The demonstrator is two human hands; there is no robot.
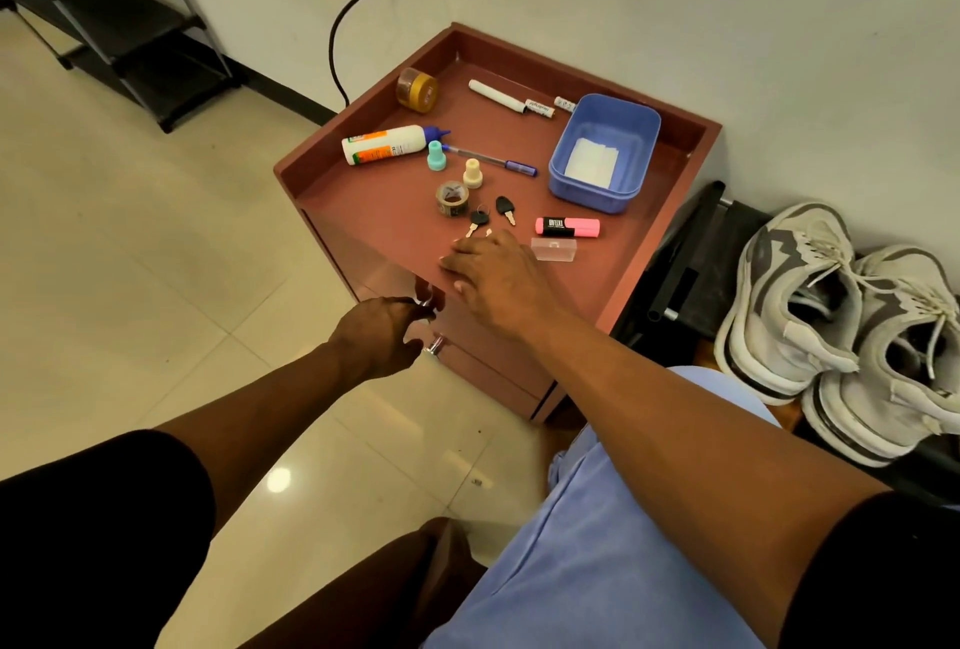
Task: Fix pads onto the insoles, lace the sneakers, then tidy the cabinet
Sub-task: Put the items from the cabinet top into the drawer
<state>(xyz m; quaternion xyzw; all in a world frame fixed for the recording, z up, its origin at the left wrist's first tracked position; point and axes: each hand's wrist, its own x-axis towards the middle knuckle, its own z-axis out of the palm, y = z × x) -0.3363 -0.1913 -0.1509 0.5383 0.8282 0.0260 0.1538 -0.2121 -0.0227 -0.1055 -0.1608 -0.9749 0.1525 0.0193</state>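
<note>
A: We're over the cabinet now; the sneakers sit off to our right on a dark stand, laces threaded and loose, so we'd judge the lacing is behind us; the insoles and pads we can't see at all.

B: Agreed; it looks like the tidying part. The top is cluttered: glue, jar, marker, pen, two stamps, tape, keys, highlighter, a clear case; only the blue tub holds something, a white piece.

A: So most of the sorting is left, we reckon. Our right hand lies low on the top by the front edge, fingers spread and fairly flat, just short of the keys; nothing held that we can see.

B: Our left hand is down at the drawer front, fingers curled at a metal knob; whether it truly grips it, we can't tell; the fingers cover it.

A: A second knob shows below; the drawers' insides are hidden; the tub's white piece is too vague to name.
</note>
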